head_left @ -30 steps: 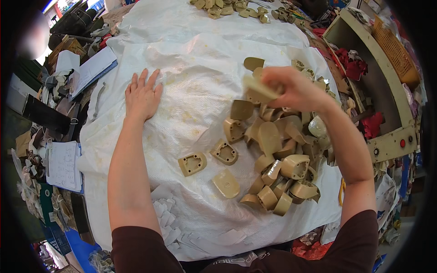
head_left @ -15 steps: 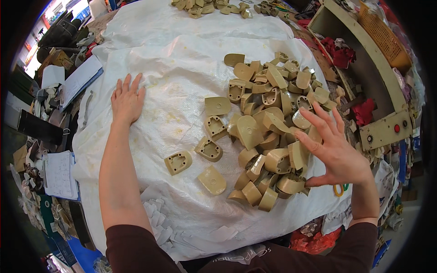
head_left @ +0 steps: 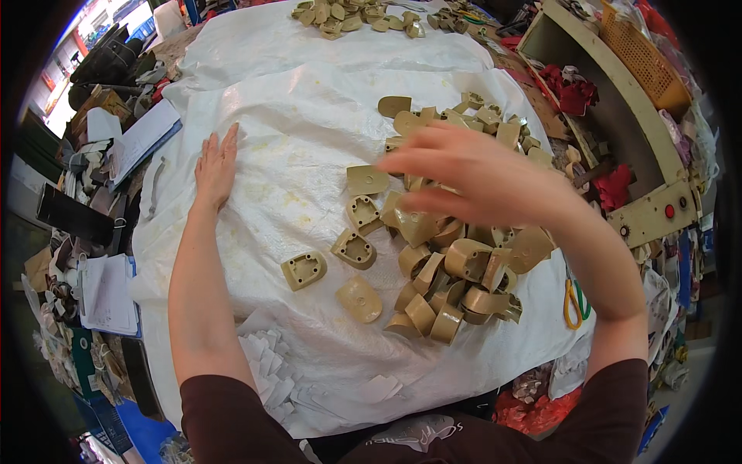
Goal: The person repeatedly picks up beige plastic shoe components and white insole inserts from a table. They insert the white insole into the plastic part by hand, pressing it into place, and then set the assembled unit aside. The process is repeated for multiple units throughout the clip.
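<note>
My left hand [head_left: 216,172] rests flat on the white sheet [head_left: 270,193], fingers stretched, holding nothing. Over the pile of tan-gold shoe heels [head_left: 468,259] hovers my right hand [head_left: 471,170], slightly blurred. Its fingers point left with the thumb apart, and nothing shows between them. It hides the middle of the pile. Left of the pile lie loose pieces: a hollow heel with screw holes [head_left: 304,270], another such heel [head_left: 354,248], a rounded heel lying smooth side up [head_left: 359,299] and a flat-looking one [head_left: 367,180] near my right fingertips.
White slips [head_left: 267,363] lie scattered at the sheet's near edge. Yellow and green-handled scissors [head_left: 573,304] lie right of the pile. More tan pieces [head_left: 340,15] sit at the far end. Papers [head_left: 108,294] lie at left, and a metal casing with red buttons [head_left: 657,213] stands at right.
My right hand has swung left and away from me, from the pile's right side to over its middle. Some heels on the right have shifted, and the scissors show more. My left hand has barely moved.
</note>
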Demonstrator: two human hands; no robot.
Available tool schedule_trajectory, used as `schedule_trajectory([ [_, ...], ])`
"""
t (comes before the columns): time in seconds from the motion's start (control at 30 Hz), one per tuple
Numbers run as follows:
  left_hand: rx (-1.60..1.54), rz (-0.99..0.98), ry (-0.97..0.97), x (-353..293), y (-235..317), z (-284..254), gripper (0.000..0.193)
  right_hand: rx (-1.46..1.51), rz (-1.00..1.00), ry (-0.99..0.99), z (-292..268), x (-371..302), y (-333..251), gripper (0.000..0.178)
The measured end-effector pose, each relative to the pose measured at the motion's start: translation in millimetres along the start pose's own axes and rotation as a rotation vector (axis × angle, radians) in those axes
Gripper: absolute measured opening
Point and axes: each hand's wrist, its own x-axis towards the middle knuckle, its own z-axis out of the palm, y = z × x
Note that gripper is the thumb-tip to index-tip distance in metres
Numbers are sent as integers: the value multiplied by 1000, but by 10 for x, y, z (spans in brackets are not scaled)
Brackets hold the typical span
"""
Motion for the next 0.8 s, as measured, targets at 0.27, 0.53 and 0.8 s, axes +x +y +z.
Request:
schedule_trajectory([
  [0.27,99,-39,-4,-40,205,-26,45,-276,111,-542,723,816,-10,48],
  [0.53,310,8,59,-69,143,42,46,-189,158,-463,440,476,-6,31],
  [0.8,333,31,84,-70,138,73,46,16,-159,-190,163,-85,7,11],
])
